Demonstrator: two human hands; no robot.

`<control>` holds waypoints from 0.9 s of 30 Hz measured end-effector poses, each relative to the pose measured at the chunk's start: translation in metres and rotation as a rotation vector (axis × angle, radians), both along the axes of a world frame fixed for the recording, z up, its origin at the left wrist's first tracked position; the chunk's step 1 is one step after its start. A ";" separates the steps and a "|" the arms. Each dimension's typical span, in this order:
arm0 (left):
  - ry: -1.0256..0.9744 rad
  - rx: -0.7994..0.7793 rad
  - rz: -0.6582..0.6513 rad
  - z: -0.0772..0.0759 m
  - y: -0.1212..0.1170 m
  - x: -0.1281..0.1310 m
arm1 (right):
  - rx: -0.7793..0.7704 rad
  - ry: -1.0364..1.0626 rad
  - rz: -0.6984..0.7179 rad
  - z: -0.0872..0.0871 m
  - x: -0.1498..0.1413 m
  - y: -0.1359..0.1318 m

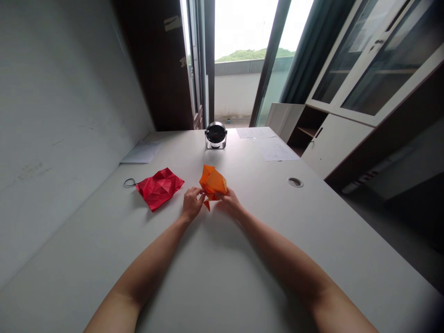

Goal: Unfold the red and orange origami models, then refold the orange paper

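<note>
An orange sheet of creased, partly folded paper [212, 181] stands up from the white table [222, 259] in front of me. My left hand [192, 202] pinches its lower left edge with curled fingers. My right hand [229, 201] grips the paper's lower right side from beneath. A small orange tip hangs down between the two hands.
A red creased paper [159, 187] lies flat to the left, with a black elastic loop [129, 182] beside it. A small round desk fan [216, 135] stands at the back. Loose white sheets [277, 150] lie at the far right, another sheet [141, 152] at the far left. A cable grommet [295, 182] sits to the right.
</note>
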State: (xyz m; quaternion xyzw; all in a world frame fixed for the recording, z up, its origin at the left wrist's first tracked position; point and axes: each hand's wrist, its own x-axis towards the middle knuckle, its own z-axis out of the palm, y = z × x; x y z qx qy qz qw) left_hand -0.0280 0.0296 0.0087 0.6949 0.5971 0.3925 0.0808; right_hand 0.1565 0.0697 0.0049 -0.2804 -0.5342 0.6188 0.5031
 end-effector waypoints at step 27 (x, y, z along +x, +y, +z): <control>-0.919 -0.054 0.052 0.002 0.016 -0.022 | -0.134 0.213 -0.247 -0.018 0.018 0.037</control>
